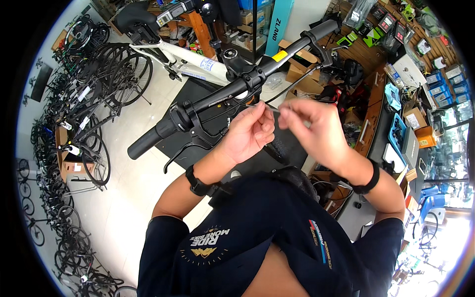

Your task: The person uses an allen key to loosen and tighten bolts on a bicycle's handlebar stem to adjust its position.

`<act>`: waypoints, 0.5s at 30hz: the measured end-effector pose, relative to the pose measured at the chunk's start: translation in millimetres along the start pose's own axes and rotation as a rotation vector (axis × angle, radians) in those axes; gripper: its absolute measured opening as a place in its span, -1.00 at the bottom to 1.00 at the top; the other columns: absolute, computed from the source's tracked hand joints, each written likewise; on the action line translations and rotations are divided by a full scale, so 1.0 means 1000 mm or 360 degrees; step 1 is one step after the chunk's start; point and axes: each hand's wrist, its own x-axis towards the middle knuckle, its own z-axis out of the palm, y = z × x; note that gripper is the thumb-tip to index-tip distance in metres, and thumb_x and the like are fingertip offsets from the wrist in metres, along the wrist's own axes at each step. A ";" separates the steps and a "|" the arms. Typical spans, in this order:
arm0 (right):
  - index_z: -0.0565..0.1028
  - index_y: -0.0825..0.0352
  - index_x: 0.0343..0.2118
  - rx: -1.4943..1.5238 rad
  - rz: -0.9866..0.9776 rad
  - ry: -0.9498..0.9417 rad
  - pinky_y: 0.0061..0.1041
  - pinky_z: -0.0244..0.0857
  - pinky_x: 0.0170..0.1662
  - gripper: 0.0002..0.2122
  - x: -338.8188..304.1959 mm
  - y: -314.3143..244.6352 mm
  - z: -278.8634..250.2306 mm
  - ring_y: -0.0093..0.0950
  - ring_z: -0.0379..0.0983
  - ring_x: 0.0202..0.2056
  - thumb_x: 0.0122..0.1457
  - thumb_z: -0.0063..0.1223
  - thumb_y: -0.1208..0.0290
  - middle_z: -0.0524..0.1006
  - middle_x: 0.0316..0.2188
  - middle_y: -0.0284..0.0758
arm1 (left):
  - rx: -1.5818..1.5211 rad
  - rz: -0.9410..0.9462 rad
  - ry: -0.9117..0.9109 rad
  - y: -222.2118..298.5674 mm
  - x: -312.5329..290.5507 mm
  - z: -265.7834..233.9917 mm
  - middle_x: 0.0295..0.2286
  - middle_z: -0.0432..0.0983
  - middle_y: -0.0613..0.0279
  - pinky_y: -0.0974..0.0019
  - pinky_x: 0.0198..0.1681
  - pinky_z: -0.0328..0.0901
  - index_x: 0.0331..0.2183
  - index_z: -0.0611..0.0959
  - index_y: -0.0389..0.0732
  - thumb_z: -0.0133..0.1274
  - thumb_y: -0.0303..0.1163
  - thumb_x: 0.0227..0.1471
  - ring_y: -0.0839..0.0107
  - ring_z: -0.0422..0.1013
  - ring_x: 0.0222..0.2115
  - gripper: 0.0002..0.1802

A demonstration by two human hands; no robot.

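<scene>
My left hand [249, 132] pinches a thin, greyish strip-like piece [271, 109] between thumb and forefinger. The other end of this small piece runs to the closed fingertips of my right hand [319, 131], which is slightly blurred; its exact kind is too small to make out. Both hands are raised in front of a bicycle's black handlebar [213, 101]. Below the left end of the bar hangs a black brake lever [190, 145], just left of my left hand. A second brake lever [324, 57] sits by the far right grip [320, 32].
The bike's white frame [198, 64] stretches away to a black saddle [134, 17], above a dark mat [198, 153]. Many bicycles [94, 109] line the left side. On the right, a counter [366, 143] carries a blue tray [397, 132] and boxes. Cardboard boxes [303, 79] stand beyond the handlebar.
</scene>
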 end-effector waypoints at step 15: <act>0.51 0.49 -0.29 0.0159 0.0245 -0.0035 -0.56 0.39 -0.45 -0.82 -0.023 -0.006 0.015 -0.52 0.52 -0.56 0.30 -0.07 0.47 0.54 -0.62 -0.28 | 0.0871 0.0692 0.0467 -0.015 0.019 0.031 -0.62 0.36 0.42 0.59 -0.59 0.08 -0.36 0.54 -0.21 -0.19 -0.16 0.33 0.69 0.21 -0.65 -0.63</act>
